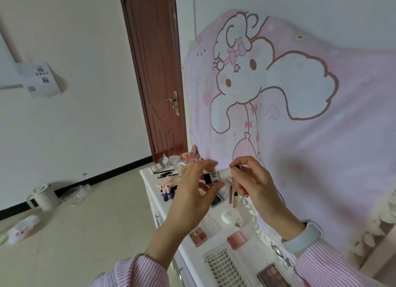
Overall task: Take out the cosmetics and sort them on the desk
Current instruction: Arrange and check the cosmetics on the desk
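White desk [194, 249] crowded, both hands [254, 185] gripping tube [216, 175] above

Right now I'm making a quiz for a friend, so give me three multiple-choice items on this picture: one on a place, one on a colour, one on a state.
1. Where is the kettle?
A. on the floor
B. on the desk
C. on a shelf

2. What colour is the door?
A. white
B. dark red-brown
C. green

3. What is happening to the white tube?
A. it lies on the desk
B. it is held by both hands
C. it stands in a cup

Answers: 1 A, it sits on the tiles by the wall. 2 B, its wood panels are reddish brown. 3 B, the left hand and right hand grip its two ends above the desk.
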